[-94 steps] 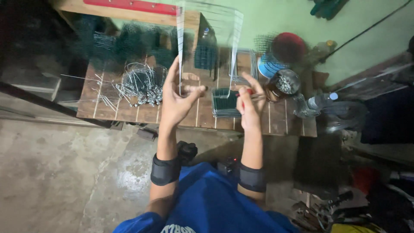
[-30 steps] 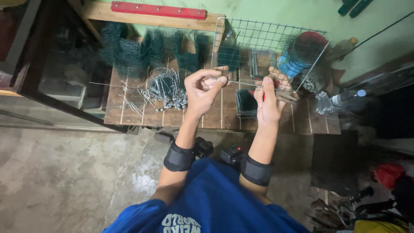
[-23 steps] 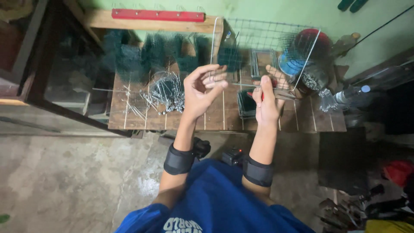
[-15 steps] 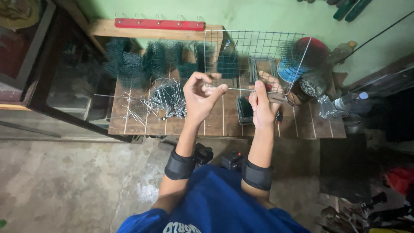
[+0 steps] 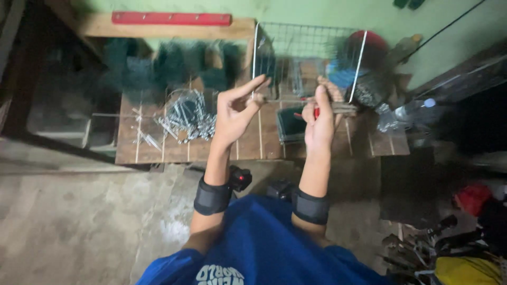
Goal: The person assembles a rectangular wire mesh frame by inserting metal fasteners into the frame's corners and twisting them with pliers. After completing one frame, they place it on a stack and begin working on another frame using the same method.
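Head view: we see both of the person's hands raised over a low wooden slat table [image 5: 253, 148], working on a wire mesh panel [image 5: 309, 53] that stands upright in front of us.

Left hand [image 5: 237, 108]: thumb and forefinger pinched on the panel's lower left corner, the other fingers fanned out loose and pointing up. So it's a light fingertip grip on the wire, not a full clench.

Right hand [image 5: 319, 119]: closed around a red-handled tool [image 5: 316, 112], held against the bottom edge of the mesh panel. We can't tell what kind of tool it is; the head is hidden behind the fingers and the wire.

Mesh panel: lower edge at hand level, top edge up near the green wall [image 5: 327, 13], white side wires running down on the left and right.

Around it:
- pile of bent metal wire pieces [image 5: 185, 116] on the table, left of the left hand
- dark green tray [image 5: 290, 126] on the table, between and just below the hands
- red bar [image 5: 171, 18] on a wooden beam at the back
- clear plastic bottle [image 5: 406, 112] lying at the table's right end
- black bands [image 5: 211, 196] on both wrists, blue shirt [image 5: 264, 248] at the bottom of the frame
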